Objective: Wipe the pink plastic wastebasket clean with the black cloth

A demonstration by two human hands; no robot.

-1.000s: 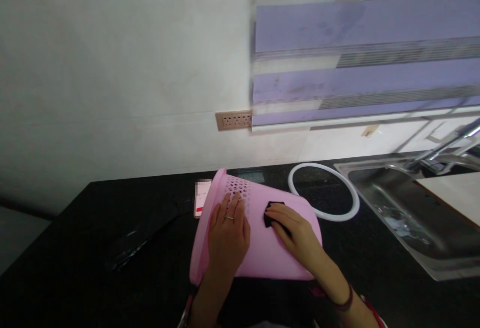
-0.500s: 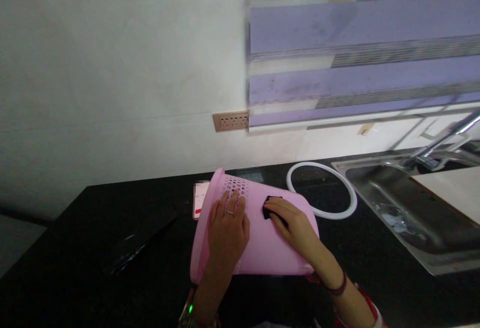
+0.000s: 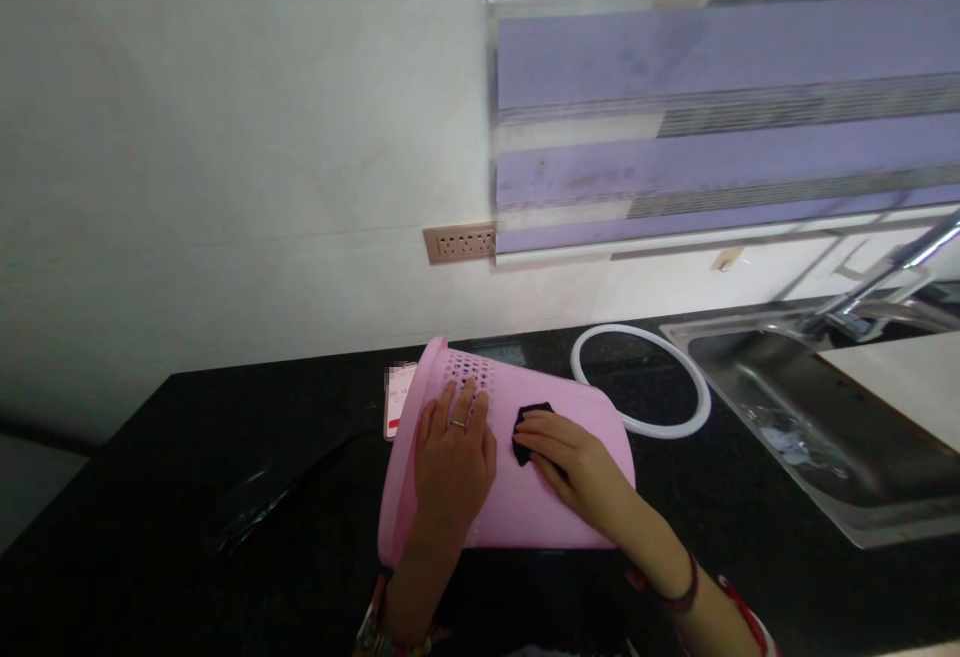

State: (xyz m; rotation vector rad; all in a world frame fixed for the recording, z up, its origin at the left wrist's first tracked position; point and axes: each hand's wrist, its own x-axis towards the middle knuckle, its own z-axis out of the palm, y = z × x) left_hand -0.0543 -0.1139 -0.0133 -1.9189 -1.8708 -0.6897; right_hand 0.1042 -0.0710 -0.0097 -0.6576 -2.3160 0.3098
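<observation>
A pink plastic bin (image 3: 540, 517) lies on its side on the black countertop, its rim toward the left and a band of small holes near that rim. My left hand (image 3: 454, 457) rests flat on the bin beside the holes, fingers stretched out. With the fingers of my right hand (image 3: 574, 457) I press a small black cloth (image 3: 523, 449) against the middle of the bin's side. Part of the cloth is hidden beneath the fingers.
A white ring (image 3: 701, 387) lies behind the bin on the right. The steel sink (image 3: 750, 377) with its faucet (image 3: 892, 272) is farther right. A phone (image 3: 393, 415) lies left of the rim, and a black plastic bag (image 3: 262, 507) sits on the countertop (image 3: 150, 557).
My right hand has shifted slightly left across the bin with the black cloth. The left hand and the bin stay about where they were.
</observation>
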